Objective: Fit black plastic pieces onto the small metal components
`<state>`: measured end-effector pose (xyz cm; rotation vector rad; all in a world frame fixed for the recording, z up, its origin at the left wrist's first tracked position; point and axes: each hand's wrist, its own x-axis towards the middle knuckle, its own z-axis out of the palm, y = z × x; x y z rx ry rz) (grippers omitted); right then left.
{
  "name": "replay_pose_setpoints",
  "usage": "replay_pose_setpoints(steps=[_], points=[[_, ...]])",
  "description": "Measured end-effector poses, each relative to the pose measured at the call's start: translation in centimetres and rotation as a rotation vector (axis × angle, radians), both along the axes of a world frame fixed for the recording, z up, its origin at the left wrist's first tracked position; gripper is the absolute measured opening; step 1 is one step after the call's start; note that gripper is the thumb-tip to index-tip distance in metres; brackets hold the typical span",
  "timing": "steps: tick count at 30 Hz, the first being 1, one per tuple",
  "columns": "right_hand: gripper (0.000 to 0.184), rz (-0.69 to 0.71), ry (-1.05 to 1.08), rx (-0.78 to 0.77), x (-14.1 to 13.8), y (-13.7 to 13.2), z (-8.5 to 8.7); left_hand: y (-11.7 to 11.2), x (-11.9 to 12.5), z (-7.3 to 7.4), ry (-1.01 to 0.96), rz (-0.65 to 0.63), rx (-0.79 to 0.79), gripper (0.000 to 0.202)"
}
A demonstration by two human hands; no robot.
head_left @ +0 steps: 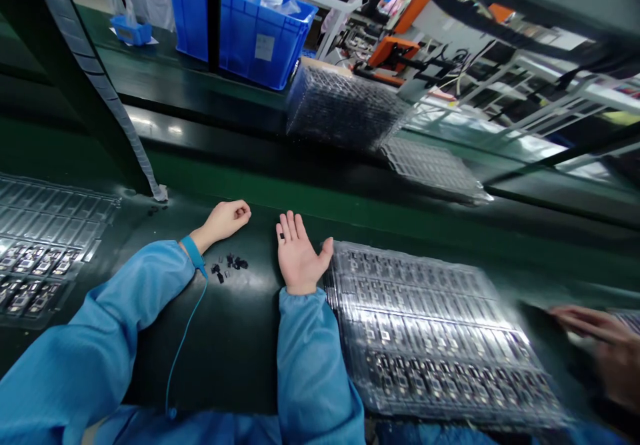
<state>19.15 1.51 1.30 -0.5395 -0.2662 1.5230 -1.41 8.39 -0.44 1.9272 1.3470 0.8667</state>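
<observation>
My left hand [226, 220] rests on the dark green bench with its fingers curled into a loose fist; what is inside it, if anything, is hidden. A blue wrist strap [193, 253] with a thin cord circles that wrist. My right hand [300, 257] lies palm up with fingers stretched out, and a tiny black part [281, 236] sits on one finger. Between the hands lies a small scatter of black parts [230, 265]. The thumb of my right hand touches the edge of a clear plastic tray [425, 278] filled with rows of small components.
Another clear tray [45, 218] lies at the left, partly filled. A co-worker's hand [600, 338] reaches in at the right edge. Behind the bench stand a blue crate [240, 31], a stack of trays [345, 108], a flat tray [430, 165] and a slanted post [100, 78].
</observation>
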Motion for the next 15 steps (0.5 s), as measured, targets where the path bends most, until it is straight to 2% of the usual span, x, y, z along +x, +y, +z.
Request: replay_pose_setpoints(steps=[3, 9, 13, 15], points=[[0.072, -0.032, -0.035, -0.041, 0.0, 0.1, -0.2, 0.0, 0.0, 0.0, 0.000, -0.007, -0.001, 0.017], [0.062, 0.052, -0.137, 0.090, -1.0, -0.5, 0.7, 0.1, 0.0, -0.2, 0.009, -0.002, 0.015, 0.017], [0.053, 0.014, -0.267, 0.096, -1.4, -0.4, -0.4, 0.2, 0.0, -0.2, 0.004, -0.003, 0.009, 0.017], [0.043, -0.062, -0.462, 0.099, -1.7, -0.4, -1.3, 0.2, 0.0, -0.3, 0.002, -0.009, 0.005, 0.017]])
